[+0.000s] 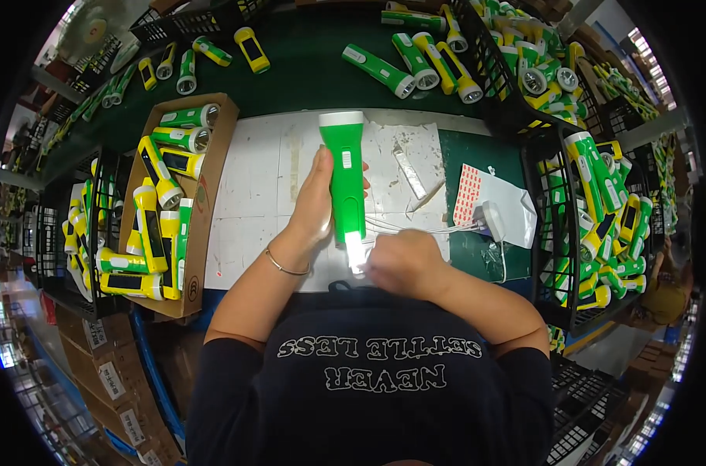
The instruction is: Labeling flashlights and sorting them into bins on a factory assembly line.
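A green flashlight with a white head stands lengthwise in front of me, its head pointing away. My left hand is wrapped round its body from the left, and some fingertips show on the right side. At the near end of the flashlight a bright white glow washes out detail. My right hand is closed beside that glow, its fingers curled in; whatever they grip is hidden. Thin white cables run from behind the flashlight to a white plug-in charger on the right.
A cardboard box of green and yellow flashlights stands left, beside a black crate. Filled black crates line the right. More flashlights lie on the dark green surface beyond. A red-patterned sheet and a white strip lie right of centre.
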